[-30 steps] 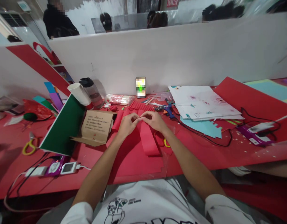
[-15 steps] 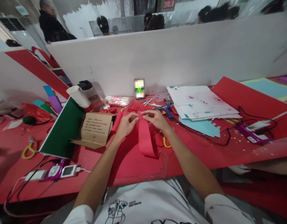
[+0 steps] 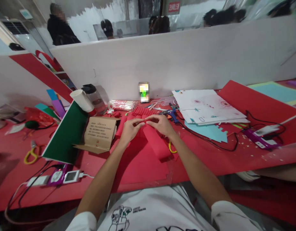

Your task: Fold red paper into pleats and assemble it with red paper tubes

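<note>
My left hand (image 3: 130,129) and my right hand (image 3: 161,123) meet at the far end of a long red paper strip (image 3: 155,143), each pinching it between thumb and fingers. The strip trails back toward me over a bigger red sheet (image 3: 140,163) on the red table (image 3: 210,160). A pleated red paper piece (image 3: 141,111) lies just beyond my fingertips. Yellow-handled scissors (image 3: 170,148) peek out under my right wrist.
Left of my hands are a brown cardboard box (image 3: 99,132), a green board (image 3: 66,134), a paper cup (image 3: 82,100) and a bottle (image 3: 95,96). A glue gun (image 3: 172,113), white papers (image 3: 207,106), cables and purple devices (image 3: 260,138) lie right. A white partition (image 3: 174,54) stands behind, with people beyond it.
My fingertips, slightly apart half a second ago, have come back together on the strip's end. The strip's near end has swung to the right and now covers more of the scissors.
</note>
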